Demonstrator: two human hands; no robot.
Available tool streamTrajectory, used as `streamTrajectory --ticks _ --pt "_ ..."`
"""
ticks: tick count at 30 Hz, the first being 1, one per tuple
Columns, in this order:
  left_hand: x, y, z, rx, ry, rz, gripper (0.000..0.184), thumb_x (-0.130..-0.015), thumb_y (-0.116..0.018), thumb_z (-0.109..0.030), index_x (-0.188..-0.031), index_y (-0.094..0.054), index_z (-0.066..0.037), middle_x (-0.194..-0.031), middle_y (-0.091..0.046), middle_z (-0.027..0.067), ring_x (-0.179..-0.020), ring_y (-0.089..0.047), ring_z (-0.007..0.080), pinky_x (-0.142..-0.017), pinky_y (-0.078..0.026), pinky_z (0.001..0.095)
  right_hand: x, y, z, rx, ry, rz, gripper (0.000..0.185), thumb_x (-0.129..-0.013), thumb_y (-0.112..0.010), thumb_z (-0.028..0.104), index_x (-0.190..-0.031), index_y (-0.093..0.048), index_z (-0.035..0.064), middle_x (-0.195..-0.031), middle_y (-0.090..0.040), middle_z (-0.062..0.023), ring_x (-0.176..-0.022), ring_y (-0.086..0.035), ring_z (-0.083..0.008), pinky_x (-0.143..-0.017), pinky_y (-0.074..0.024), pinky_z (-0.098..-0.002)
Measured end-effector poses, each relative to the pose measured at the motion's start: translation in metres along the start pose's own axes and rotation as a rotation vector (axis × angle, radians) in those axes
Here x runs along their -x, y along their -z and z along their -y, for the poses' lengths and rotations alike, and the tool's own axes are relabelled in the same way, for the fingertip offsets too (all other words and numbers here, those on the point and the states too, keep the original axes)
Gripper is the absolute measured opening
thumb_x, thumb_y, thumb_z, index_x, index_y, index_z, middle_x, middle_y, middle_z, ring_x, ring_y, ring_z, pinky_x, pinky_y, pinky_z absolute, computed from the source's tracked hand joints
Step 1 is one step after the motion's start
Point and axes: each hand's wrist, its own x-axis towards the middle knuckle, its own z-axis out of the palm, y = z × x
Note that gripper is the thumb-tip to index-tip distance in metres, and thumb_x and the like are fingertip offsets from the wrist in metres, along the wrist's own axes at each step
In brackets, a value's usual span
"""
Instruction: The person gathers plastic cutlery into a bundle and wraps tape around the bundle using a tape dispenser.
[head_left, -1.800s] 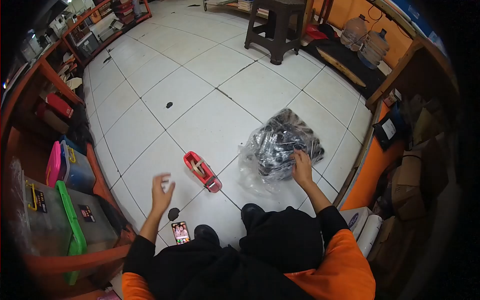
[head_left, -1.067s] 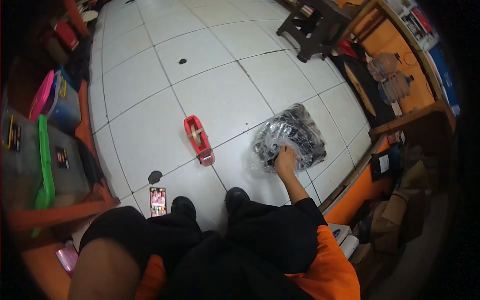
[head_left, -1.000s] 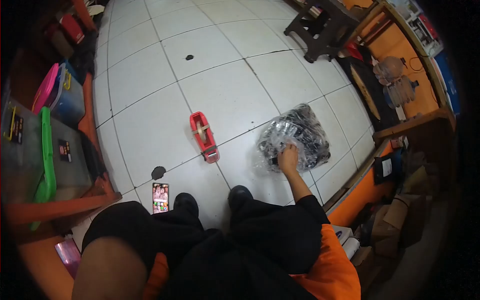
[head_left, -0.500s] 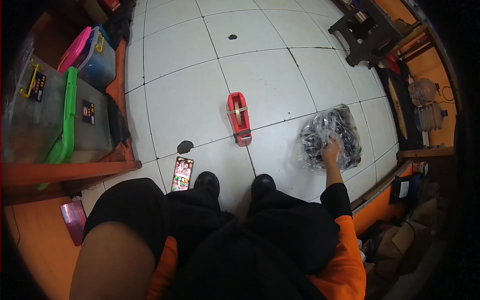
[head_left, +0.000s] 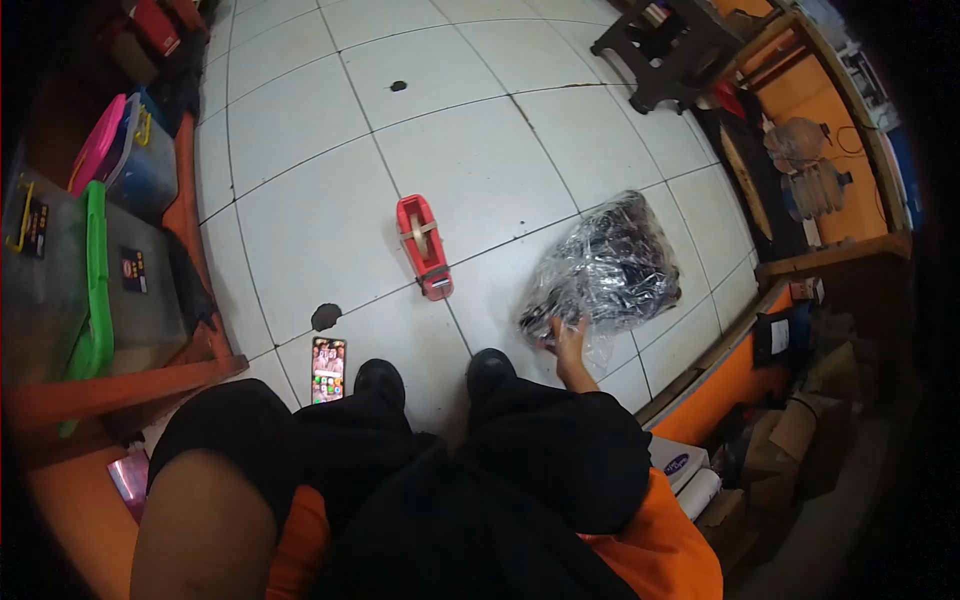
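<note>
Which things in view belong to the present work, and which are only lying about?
Belonging to the work:
plastic-wrapped bundle, touched by the right hand
red tape dispenser, probably; it lies nearby, untouched

Apparently only lying about:
phone on the floor
dark stool
plastic jugs

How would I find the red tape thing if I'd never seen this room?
Look at the white tiled floor in front of the person's black shoes. Between the lit phone and the dark bundle in shiny clear plastic sits the tape dispenser. Unlike those two, it's long, narrow and red, with a pale roll of tape inside.
</note>
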Motion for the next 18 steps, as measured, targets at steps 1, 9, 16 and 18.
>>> streamTrajectory --ticks 1,9,16,18 --pt "0.000 0.001 0.001 -0.004 -0.012 0.004 0.027 -0.093 -0.052 -0.021 -0.111 -0.060 -0.002 -0.107 -0.064 0.0064 -0.098 -0.059 0.0155 -0.089 -0.045 0.0286 0.012 -0.001 -0.002 0.002 0.001 -0.003 0.060 -0.083 -0.063 0.025 -0.132 -0.029 0.0165 -0.107 -0.051 -0.0065 -0.095 -0.054 -0.0193 -0.063 -0.0545 -0.0424" --pt "0.021 0.051 0.010 -0.352 -0.030 -0.195 0.028 -0.093 -0.052 -0.022 -0.111 -0.059 -0.002 -0.107 -0.064 0.0060 -0.097 -0.059 0.0146 -0.089 -0.045 0.0280 0.048 0.017 0.105 0.230 0.071 0.239 0.051 -0.082 -0.058 0.025 -0.130 -0.046 0.0137 -0.089 -0.057 -0.0022 -0.077 -0.056 -0.0133 -0.055 -0.0488 -0.0303" --pt "0.056 0.057 0.128 -0.713 0.481 -0.314 0.029 -0.094 -0.051 -0.024 -0.112 -0.059 -0.003 -0.107 -0.063 0.0056 -0.097 -0.058 0.0138 -0.089 -0.045 0.0275 0.059 0.063 0.212 0.248 0.144 0.329 0.072 -0.079 -0.060 0.020 -0.141 -0.032 -0.0027 -0.087 -0.058 -0.0019 -0.083 -0.054 -0.0117 -0.079 -0.0411 -0.0252" --pt "0.062 0.015 0.160 -0.104 0.852 -0.484 0.028 -0.090 -0.059 -0.023 -0.113 -0.059 -0.008 -0.103 -0.063 0.0013 -0.094 -0.057 0.0115 -0.085 -0.043 0.0238 0.075 0.062 0.243 0.253 0.186 0.408 0.070 -0.079 -0.059 0.019 -0.141 -0.034 -0.0017 -0.087 -0.057 -0.0007 -0.083 -0.052 -0.0111 -0.083 -0.0377 -0.0239"
